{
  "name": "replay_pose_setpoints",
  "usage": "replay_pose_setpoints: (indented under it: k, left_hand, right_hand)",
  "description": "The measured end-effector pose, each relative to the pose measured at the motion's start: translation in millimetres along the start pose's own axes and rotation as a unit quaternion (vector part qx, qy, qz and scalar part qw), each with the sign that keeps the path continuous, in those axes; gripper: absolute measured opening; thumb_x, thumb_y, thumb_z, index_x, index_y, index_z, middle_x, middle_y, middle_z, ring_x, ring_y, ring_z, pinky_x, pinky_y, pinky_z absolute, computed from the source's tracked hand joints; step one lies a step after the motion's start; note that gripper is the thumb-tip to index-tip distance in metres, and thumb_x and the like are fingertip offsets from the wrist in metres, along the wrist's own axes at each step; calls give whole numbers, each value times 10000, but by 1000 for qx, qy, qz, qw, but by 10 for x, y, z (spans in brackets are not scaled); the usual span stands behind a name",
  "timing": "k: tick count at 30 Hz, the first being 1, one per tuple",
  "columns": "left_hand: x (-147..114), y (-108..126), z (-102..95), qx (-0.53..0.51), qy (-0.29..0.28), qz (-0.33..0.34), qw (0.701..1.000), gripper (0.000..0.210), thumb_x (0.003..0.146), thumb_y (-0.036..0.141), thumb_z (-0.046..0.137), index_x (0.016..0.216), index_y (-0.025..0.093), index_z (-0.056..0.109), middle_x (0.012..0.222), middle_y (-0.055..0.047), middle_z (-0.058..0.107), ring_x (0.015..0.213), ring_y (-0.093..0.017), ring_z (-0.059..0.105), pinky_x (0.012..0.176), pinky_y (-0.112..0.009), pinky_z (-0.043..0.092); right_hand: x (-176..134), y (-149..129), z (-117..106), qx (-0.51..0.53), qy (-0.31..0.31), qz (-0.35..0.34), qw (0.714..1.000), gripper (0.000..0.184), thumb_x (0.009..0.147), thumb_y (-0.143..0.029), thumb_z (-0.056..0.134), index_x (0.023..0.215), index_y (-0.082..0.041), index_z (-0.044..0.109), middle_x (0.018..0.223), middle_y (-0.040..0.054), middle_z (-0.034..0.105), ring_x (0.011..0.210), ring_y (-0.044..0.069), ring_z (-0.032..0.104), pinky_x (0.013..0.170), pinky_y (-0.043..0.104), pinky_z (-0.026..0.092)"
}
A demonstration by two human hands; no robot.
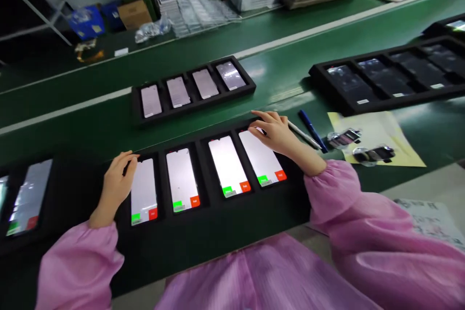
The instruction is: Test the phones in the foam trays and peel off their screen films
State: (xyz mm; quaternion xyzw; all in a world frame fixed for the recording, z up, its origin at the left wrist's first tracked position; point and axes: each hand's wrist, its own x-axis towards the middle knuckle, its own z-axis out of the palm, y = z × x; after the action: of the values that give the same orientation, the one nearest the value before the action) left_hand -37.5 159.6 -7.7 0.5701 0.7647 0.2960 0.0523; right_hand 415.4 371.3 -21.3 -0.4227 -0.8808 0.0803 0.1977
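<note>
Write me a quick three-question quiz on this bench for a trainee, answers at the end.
1. In the tray that the left hand and right hand reach to, how many phones show bright white screens?
2. True or false: on each of those screens, the red patch sits to the right of the green patch.
3. Fill in: the hand nearer the blue pen is the ____ one.

Key:
1. Four
2. True
3. Right
</note>
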Motion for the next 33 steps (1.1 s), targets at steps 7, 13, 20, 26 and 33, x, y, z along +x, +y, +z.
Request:
replay_pose_setpoints:
  k: [7, 13, 20, 26, 33]
  left_hand:
    - [100, 1015, 249, 69, -85, 174, 979, 402, 1023, 573, 486, 1064, 290, 768, 1428, -79, 633, 1493, -402, 457, 1279, -705, 270]
    - [357, 1733, 968, 86, -99, 243, 961, 475, 1084, 516, 412, 1118, 210, 774, 1445, -133, 656, 1459, -414, 516, 1230, -792, 262]
    - [221, 1841, 821, 165, -118, 246, 948, 416, 1115, 376, 391, 1126, 190, 762, 1465, -168, 649, 1444, -430, 539, 1166, -830, 335]
    - [259, 1818, 831, 132, -144, 218, 956, 330, 1107, 336, 439, 1072, 195, 735, 1355, -143, 699, 1391, -408, 589, 1114, -837, 396]
    - [-299, 2360, 789, -13, -145, 320, 936, 310, 1104, 392, 524, 1242, 188, 712, 1296, -62, 734, 1318, -218, 620, 1363, -545, 187]
  right_hand:
    - [63, -234, -126, -10, -29, -46, 998, 387, 1091, -477, 513, 1017, -240, 810, 1614, 100, 518, 1426, 406, 474, 1053, 603, 393]
    - [151, -11, -20, 40, -51, -74, 995, 298, 1072, -406, 583, 965, -266, 823, 1414, 63, 696, 1183, 266, 672, 1071, 499, 456]
    - [125, -129, 175, 106, 20, -50, 993, 274, 1034, -362, 655, 851, -229, 811, 1373, 92, 716, 1162, 297, 681, 1034, 522, 468]
    - [181, -115, -27, 166, 15, -83, 982, 113, 964, -289, 761, 861, -255, 796, 1416, 61, 689, 1164, 297, 664, 975, 506, 491]
    - [-830, -360, -729, 245, -91, -149, 954, 236, 1069, -185, 541, 998, -274, 748, 966, 3, 736, 846, 185, 610, 953, 430, 465]
